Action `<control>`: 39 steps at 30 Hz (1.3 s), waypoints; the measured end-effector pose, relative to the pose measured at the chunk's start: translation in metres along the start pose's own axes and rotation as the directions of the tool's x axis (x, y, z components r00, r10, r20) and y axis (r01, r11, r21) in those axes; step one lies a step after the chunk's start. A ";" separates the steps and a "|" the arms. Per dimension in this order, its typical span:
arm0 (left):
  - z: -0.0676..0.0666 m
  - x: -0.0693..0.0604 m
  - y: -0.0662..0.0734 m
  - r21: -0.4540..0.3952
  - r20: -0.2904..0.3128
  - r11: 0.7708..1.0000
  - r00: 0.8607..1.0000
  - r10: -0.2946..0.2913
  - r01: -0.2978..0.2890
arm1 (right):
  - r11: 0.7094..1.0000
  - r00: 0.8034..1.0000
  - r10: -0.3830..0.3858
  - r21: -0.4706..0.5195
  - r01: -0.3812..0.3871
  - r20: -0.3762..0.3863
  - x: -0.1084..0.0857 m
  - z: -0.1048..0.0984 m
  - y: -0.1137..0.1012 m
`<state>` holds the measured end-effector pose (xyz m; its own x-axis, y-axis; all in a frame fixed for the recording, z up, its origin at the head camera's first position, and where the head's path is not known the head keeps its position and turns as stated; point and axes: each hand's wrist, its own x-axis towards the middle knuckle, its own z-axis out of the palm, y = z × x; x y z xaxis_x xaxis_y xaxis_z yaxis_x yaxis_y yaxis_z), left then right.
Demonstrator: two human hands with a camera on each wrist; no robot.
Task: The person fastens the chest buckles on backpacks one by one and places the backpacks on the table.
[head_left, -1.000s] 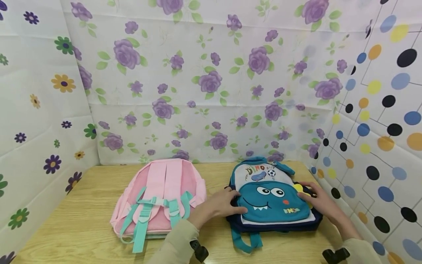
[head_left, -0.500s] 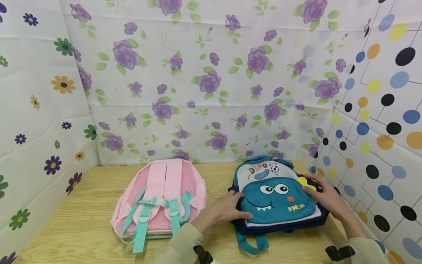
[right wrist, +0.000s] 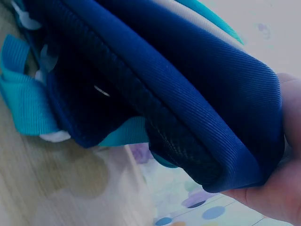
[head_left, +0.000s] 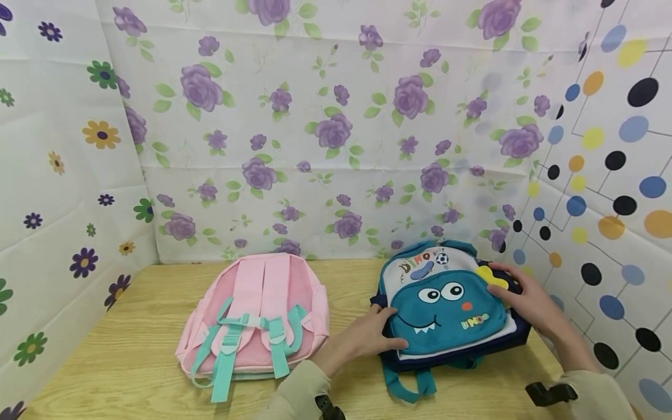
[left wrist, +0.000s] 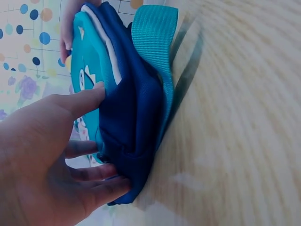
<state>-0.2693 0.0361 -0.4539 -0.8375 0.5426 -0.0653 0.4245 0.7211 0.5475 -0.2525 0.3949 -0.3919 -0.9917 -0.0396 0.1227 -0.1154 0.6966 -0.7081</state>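
Through the head camera I locate the blue backpack [head_left: 446, 315] at the right side of the tabletop [head_left: 131, 326], front face up. It carries a teal pocket with a printed monster face, a white upper panel lettered "DINO", and navy sides.

Left hand [head_left: 370, 332]: I read it as gripping the backpack's left edge. In the left wrist view the thumb [left wrist: 89, 100] rests on the front of the bag, and the fingers [left wrist: 96, 172] are parted and slightly bent against the navy side.

Right hand [head_left: 527, 297]: I read it as holding the upper right side. The thumb lies on the yellow trim [head_left: 490, 277]; the other fingers are partly hidden by the bag, so I cannot tell how far they curl beneath it. The right wrist view shows this side raised clear of the tabletop, with the underside visible. The bag sits tilted. A teal strap [head_left: 427, 382] protrudes from its lower edge.

The pink backpack [head_left: 247, 297] lies left of the left forearm, well apart from the blue one, back panel up, with turquoise straps [head_left: 224, 364] across its lower half. I note a rose-patterned sheet [head_left: 315, 87] behind both bags and a dotted sheet [head_left: 604, 192] on the right.
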 end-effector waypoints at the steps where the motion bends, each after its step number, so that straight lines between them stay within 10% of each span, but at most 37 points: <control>1: 0.001 0.001 -0.001 -0.007 -0.004 1.000 1.000 0.003 -0.003 | 1.000 1.000 -0.007 0.001 0.007 -0.002 0.000 -0.001 -0.002; 39: 0.024 0.016 0.008 -0.160 -0.045 0.984 0.997 0.069 -0.076 | 0.991 0.992 -0.127 -0.055 0.126 -0.025 -0.008 -0.031 -0.075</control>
<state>-0.2707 0.0611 -0.4707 -0.8208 0.5712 0.0107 0.4261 0.5997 0.6773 -0.2340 0.3655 -0.3187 -0.9672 -0.1100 0.2289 -0.2357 0.7246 -0.6477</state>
